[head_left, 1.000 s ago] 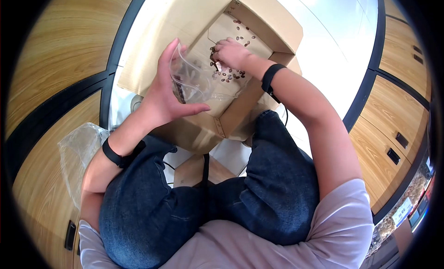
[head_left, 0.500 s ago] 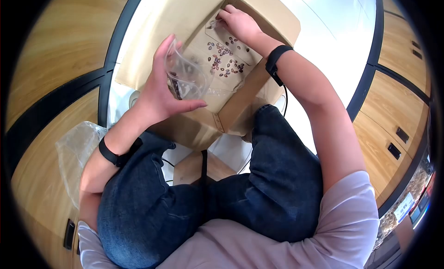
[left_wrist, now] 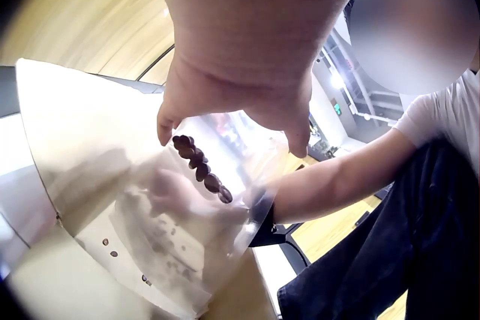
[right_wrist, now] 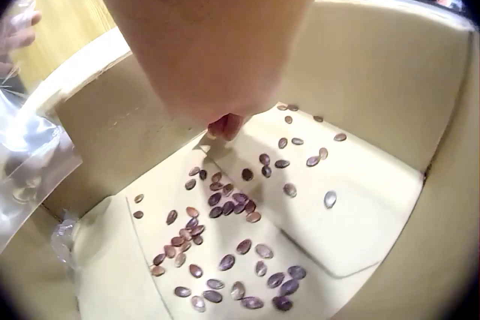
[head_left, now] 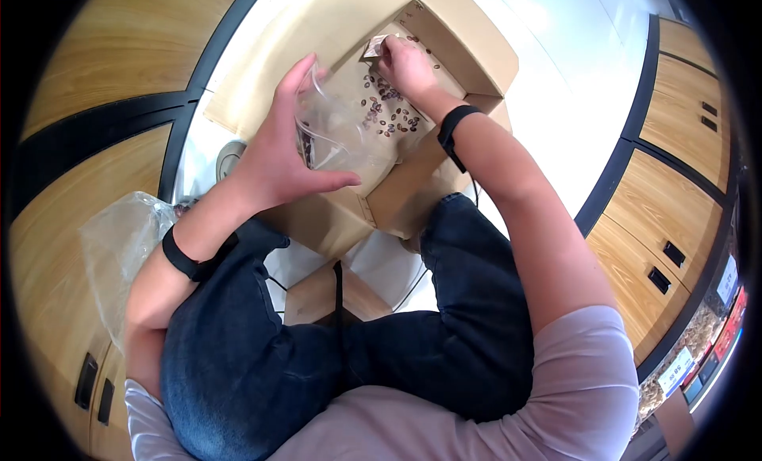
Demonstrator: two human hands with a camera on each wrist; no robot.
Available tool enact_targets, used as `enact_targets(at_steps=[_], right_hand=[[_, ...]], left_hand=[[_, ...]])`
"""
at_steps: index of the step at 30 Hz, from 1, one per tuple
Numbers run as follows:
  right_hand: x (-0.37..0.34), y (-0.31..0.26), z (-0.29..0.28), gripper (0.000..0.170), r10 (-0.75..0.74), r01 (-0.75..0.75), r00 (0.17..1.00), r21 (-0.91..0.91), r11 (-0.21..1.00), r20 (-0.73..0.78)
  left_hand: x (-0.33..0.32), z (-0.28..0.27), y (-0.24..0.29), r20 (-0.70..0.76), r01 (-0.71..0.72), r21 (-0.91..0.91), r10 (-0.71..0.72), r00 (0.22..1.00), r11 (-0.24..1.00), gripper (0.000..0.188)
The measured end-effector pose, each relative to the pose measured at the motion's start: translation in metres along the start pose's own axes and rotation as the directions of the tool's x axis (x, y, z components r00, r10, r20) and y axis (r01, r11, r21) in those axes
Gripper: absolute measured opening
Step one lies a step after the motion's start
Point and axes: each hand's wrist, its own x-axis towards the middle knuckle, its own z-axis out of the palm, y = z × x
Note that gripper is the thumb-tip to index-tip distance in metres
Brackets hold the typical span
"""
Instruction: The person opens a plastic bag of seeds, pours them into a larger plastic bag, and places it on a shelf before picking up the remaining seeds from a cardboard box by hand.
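Observation:
A clear zip bag (head_left: 327, 136) is held in my left hand (head_left: 278, 144), whose fingers and thumb curve wide around its gaping mouth. Several dark seeds (left_wrist: 202, 171) lie in a row inside the bag in the left wrist view. My right hand (head_left: 406, 68) is down in the cardboard box (head_left: 476, 56), near its far end, and pinches a small pale packet (head_left: 375, 47) whose print I cannot tell. Flat, oval reddish-brown seeds (right_wrist: 227, 207) are scattered over the box floor below that hand. In the right wrist view its fingertips are mostly hidden behind the wrist.
Box walls rise around the seeds, and a wide flap (head_left: 274, 60) spreads to the left. A crumpled clear plastic bag (head_left: 119, 239) lies left of my left forearm. Wooden cabinets (head_left: 643, 215) stand on both sides. My knees are close in front of the box.
My right hand went from the middle of the seeds to the far end of the box, then came back slightly, with the packet moving along. The left hand and bag stay nearly still.

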Motion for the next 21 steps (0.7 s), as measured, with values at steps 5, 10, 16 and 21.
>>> enact_targets(at_steps=[5, 10, 16, 21], right_hand=[[-0.015, -0.026, -0.006, 0.011, 0.105, -0.112, 0.988, 0.054, 0.992, 0.117], [-0.021, -0.002, 0.009, 0.021, -0.126, 0.082, 0.979, 0.258, 0.963, 0.16], [-0.019, -0.02, -0.008, 0.029, -0.193, 0.152, 0.935, 0.156, 0.976, 0.296], [-0.02, -0.002, 0.003, 0.026, -0.267, 0.231, 0.904, 0.145, 0.962, 0.334]], left_hand=[[-0.008, 0.0, 0.003, -0.011, -0.001, 0.004, 0.001, 1.0, 1.0, 0.136], [-0.018, -0.001, 0.008, -0.056, 0.003, 0.033, -0.001, 0.998, 0.999, 0.131], [-0.018, 0.0, 0.008, -0.072, -0.052, 0.053, 0.055, 0.996, 0.997, 0.13], [-0.014, 0.001, 0.01, -0.081, -0.062, 0.038, 0.065, 0.995, 0.997, 0.131]])
